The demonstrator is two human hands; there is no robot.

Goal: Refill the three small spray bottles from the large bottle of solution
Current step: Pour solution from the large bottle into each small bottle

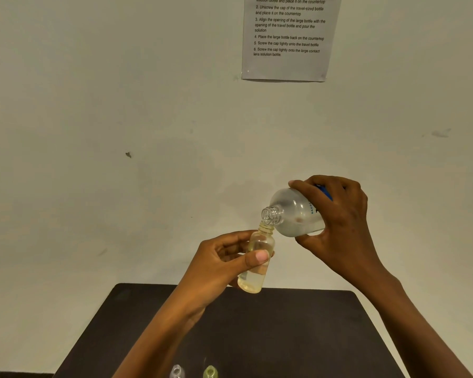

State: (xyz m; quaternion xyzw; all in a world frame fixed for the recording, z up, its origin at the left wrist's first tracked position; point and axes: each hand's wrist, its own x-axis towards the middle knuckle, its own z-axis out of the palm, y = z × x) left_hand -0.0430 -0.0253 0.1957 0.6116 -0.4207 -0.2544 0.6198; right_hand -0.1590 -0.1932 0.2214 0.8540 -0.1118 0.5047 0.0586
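My left hand (224, 261) grips a small clear yellowish bottle (257, 264), uncapped and nearly upright, held in the air above the dark table (298, 336). My right hand (339, 222) holds the large clear bottle (295, 214) tipped to the left, its open threaded mouth touching the small bottle's neck. Liquid fills much of the small bottle. Two more small uncapped bottles peek in at the bottom edge: a clear one (177, 372) and a yellow-green one (210, 372).
A dark table stands against a pale wall. A printed instruction sheet (287, 39) is taped to the wall, upper right. A small dark mark (128, 154) shows on the wall at left.
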